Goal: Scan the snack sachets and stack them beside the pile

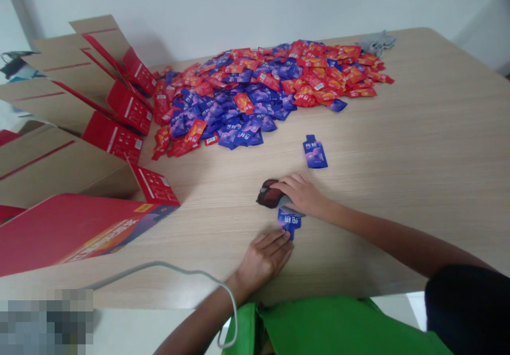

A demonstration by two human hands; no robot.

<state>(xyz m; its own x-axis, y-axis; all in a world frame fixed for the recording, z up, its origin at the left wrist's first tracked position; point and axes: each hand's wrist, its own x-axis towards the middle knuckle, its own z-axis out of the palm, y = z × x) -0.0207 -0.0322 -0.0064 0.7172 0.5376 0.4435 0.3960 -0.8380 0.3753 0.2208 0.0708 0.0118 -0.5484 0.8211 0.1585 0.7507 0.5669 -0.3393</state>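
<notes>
A blue pouch [290, 219] with white lettering lies on the table in front of me, its narrow neck pointing towards me. My left hand [268, 256] rests low over the tabletop, fingers together, the fingertips holding that neck down. Just beyond it, my right hand [302, 194] is closed around a dark rounded object with a reddish-brown face [269, 195] and a grey part; its kind is unclear. This object covers the far end of the pouch. A second blue pouch [315, 153] lies flat by itself, farther back and to the right.
A large heap of red and blue pouches [247, 97] spreads along the back of the table. Open red cartons [99, 209] stand in a row at the left. A grey cloth [376, 43] lies behind the heap. One grey cable [175, 268] loops across the front edge.
</notes>
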